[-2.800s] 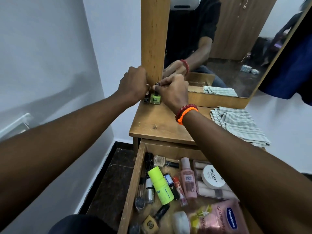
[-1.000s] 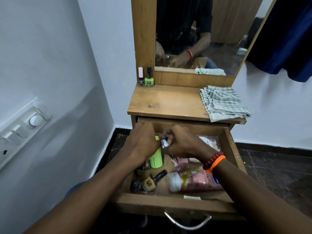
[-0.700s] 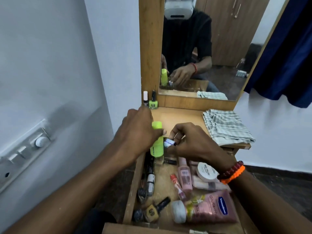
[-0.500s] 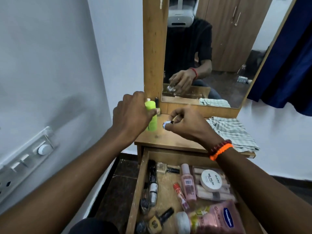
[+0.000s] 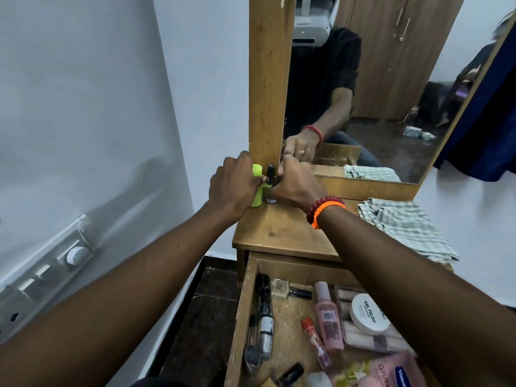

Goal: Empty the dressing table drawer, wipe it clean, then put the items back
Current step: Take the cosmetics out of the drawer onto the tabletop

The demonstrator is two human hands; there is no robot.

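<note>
My left hand (image 5: 234,186) grips a lime-green bottle (image 5: 256,198) standing at the back left corner of the dressing table top (image 5: 282,236). My right hand (image 5: 296,185) is closed on a small bottle beside it, mostly hidden under the fingers, next to a black-capped nail polish (image 5: 270,174). Below, the open drawer (image 5: 242,311) holds several cosmetics: a pink bottle (image 5: 328,317), a white nail polish remover jar (image 5: 368,312), a red tube (image 5: 314,337), a pink lotion pouch (image 5: 391,371) and dark tubes (image 5: 264,303).
A striped folded cloth (image 5: 405,227) lies on the right of the table top. The mirror (image 5: 363,88) with its wooden frame (image 5: 268,79) rises behind the hands. A white wall with a switch panel (image 5: 50,263) is close on the left. Dark floor lies below.
Both hands lifted the green bottle and a small bottle out of the drawer and carried them up to the table top's back left corner.
</note>
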